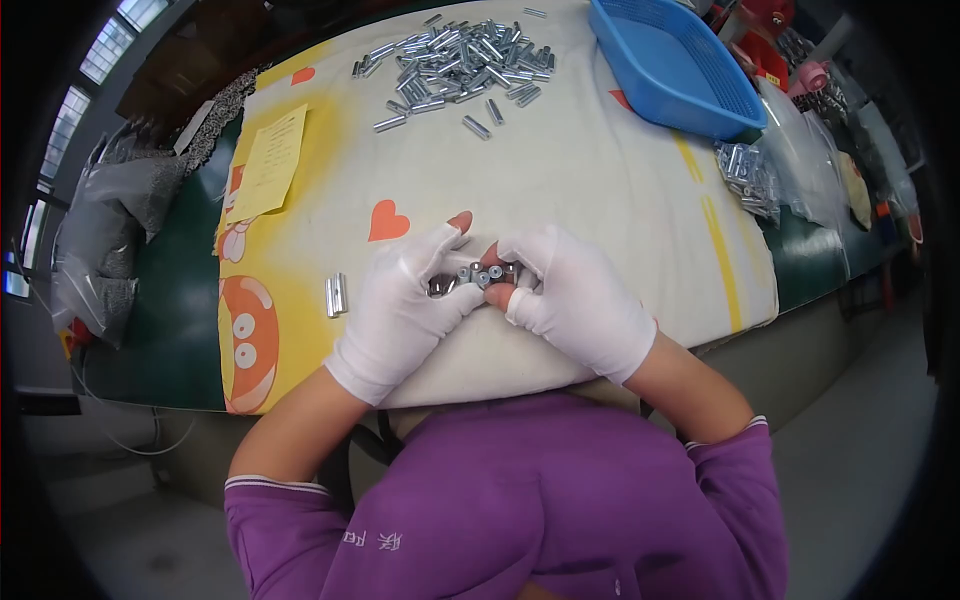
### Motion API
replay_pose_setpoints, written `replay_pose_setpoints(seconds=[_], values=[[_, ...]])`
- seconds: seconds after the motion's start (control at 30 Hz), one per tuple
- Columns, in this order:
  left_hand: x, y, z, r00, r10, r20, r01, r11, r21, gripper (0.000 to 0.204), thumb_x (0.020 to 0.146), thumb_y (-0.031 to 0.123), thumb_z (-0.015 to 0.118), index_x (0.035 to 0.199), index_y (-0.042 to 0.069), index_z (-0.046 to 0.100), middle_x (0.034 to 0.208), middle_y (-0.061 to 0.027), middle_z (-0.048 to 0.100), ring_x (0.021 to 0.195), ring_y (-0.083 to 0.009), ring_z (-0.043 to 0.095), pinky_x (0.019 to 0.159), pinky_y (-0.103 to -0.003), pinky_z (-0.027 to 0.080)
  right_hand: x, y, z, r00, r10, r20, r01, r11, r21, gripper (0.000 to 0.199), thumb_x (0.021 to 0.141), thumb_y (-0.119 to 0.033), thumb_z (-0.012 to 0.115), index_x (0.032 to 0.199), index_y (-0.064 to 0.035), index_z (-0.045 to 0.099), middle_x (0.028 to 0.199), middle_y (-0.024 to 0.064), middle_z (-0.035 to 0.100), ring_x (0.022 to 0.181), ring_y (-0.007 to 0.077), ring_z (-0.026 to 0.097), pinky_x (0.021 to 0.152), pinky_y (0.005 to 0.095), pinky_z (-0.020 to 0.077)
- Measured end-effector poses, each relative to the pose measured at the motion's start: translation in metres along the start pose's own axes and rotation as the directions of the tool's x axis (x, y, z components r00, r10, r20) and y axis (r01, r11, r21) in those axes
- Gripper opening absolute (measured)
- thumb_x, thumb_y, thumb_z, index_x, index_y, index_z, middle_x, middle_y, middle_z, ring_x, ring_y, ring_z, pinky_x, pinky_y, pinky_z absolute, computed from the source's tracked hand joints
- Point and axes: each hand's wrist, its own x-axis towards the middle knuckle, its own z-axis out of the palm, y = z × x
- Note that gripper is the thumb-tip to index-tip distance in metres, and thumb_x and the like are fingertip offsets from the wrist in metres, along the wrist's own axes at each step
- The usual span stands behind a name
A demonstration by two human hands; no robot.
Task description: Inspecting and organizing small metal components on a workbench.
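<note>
Several short shiny metal tubes (483, 277) are bunched between my two hands near the front of the cloth, some with their round ends turned up. My left hand (410, 290), in a white glove with bare fingertips, is curled around the left part of the bunch. From the other side my right hand (565, 285), gloved the same way, pinches tubes between thumb and fingers. A few metal tubes (336, 296) lie side by side left of my left hand. Farther off is a loose pile of the same tubes (465, 65).
A printed cloth (590, 180) covers the green table (180, 310). A blue plastic basket (690, 70) stands at the far right, with a clear bag of metal parts (748, 178) beside it. Yellow paper (272, 160) lies on the left. Bags of small parts (110, 225) line the left edge.
</note>
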Motion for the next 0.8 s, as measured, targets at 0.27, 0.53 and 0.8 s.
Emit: replay_pose_setpoints(seconds=[0.27,0.53,0.8], values=[[-0.002,0.000,0.001,0.989,-0.129,0.068,0.133,0.989,-0.066,0.070,0.077,0.004,0.077,0.139,0.000,0.045,0.100,-0.0144,0.071,0.089,-0.0217,0.070,0.076,-0.031,0.053,0.001,-0.003,-0.002,0.999,0.050,-0.001,-0.050,0.997,0.066,0.020,0.082,-0.011,0.068,0.098,-0.0019,0.061,0.089,0.0167,0.059,0.080,0.0341,0.060,0.073,0.0405,0.0489],[-0.002,-0.008,0.001,0.998,-0.044,0.048,0.048,0.995,-0.084,0.067,0.076,0.005,0.076,0.136,-0.003,0.047,0.092,-0.0159,0.071,0.086,-0.0297,0.068,0.078,-0.035,0.052,0.004,-0.003,-0.001,0.995,-0.089,0.047,0.092,0.993,-0.069,0.030,0.082,-0.017,0.071,0.106,-0.0044,0.058,0.094,0.0166,0.060,0.085,0.0358,0.061,0.074,0.0424,0.0493],[-0.002,0.002,-0.006,0.987,-0.054,0.150,0.057,0.998,-0.017,0.076,0.074,0.000,0.077,0.141,-0.001,0.041,0.106,-0.0141,0.064,0.102,-0.0296,0.063,0.088,-0.035,0.049,0.026,-0.015,0.000,0.907,-0.248,0.341,0.356,0.884,-0.304,0.024,0.087,-0.022,0.065,0.103,-0.0077,0.055,0.089,0.0136,0.058,0.081,0.0346,0.059,0.069,0.0436,0.0483]])
